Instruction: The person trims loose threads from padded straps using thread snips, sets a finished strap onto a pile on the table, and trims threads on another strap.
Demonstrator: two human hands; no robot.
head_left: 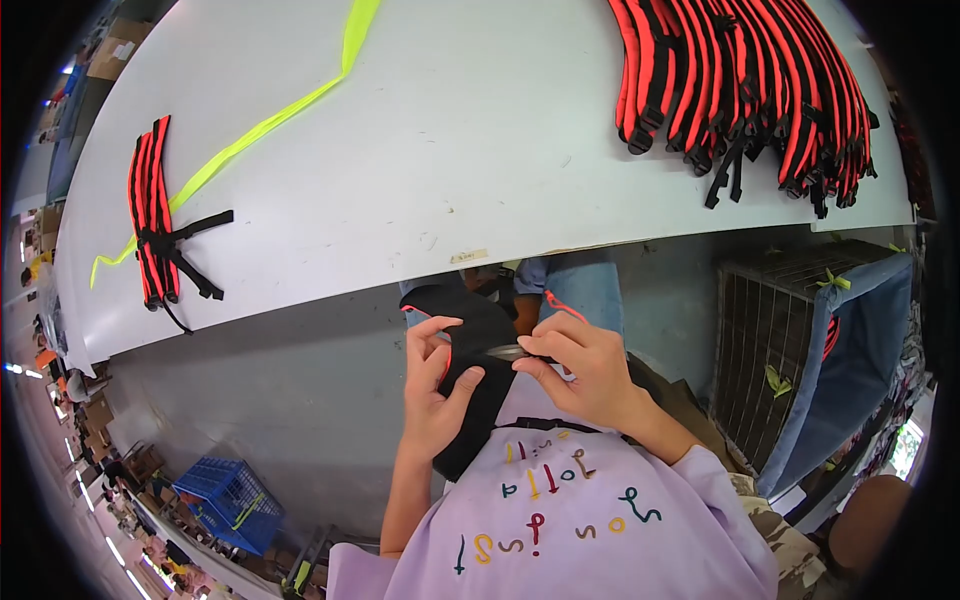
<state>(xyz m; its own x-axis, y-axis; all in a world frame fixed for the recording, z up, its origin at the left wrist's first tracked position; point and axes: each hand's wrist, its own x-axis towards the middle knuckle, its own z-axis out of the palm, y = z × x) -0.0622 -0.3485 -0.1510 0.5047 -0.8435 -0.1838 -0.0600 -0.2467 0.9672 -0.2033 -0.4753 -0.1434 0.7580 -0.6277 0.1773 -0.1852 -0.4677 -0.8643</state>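
A black fabric strap with a red edge hangs over my lap, upper end near the table edge. My left hand grips its left side, thumb on the front and fingers curled round the edge. My right hand pinches a small silvery metal tool with a narrow tip, perhaps thread snips. That tip touches or lies very close to the black fabric. A thin red strip sticks up behind my right fingers; where it attaches is hidden.
On the white table lie a large pile of red-and-black straps, a smaller bundle and a yellow-green ribbon. A wire crate with blue lining stands right, a blue plastic basket lower left. Someone sits close at the right.
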